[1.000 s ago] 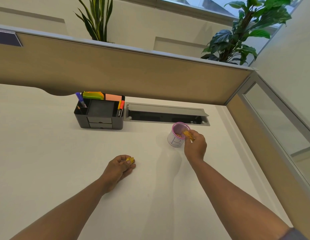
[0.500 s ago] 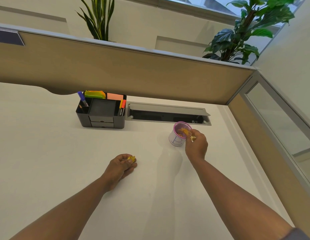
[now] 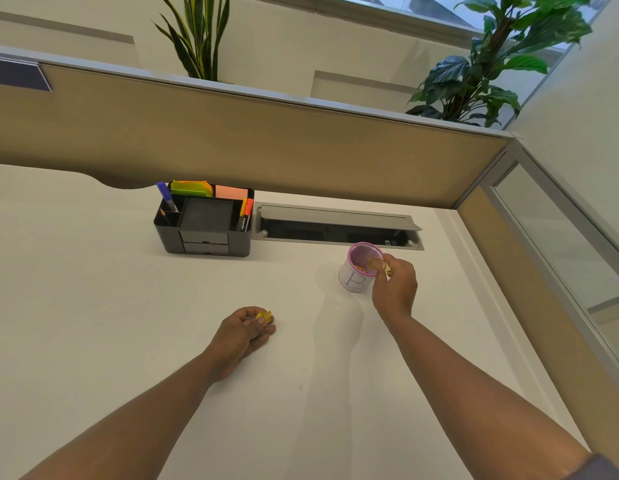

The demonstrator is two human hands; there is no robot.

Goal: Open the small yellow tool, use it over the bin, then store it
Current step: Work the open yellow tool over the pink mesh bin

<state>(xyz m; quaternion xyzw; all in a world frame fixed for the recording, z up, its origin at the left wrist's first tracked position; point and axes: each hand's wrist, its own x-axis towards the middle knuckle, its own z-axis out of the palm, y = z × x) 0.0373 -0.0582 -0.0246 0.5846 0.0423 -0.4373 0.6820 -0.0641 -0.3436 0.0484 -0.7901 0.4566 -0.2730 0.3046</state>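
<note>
Yellow tool halves sit apart: your right hand pinches one piece at the pink-rimmed bin; your left hand, resting on the table, grips the other. Keep the tipped piece over the rim. Orange scraps lie inside the bin; the black organiser holds pens and notes.

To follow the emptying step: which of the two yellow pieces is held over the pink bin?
The yellow piece in the right hand, at the pink bin rim; the other is in the left hand.

2 hands, 2 yellow pcs, 1 bin, 1 organizer, 2 plants
</note>
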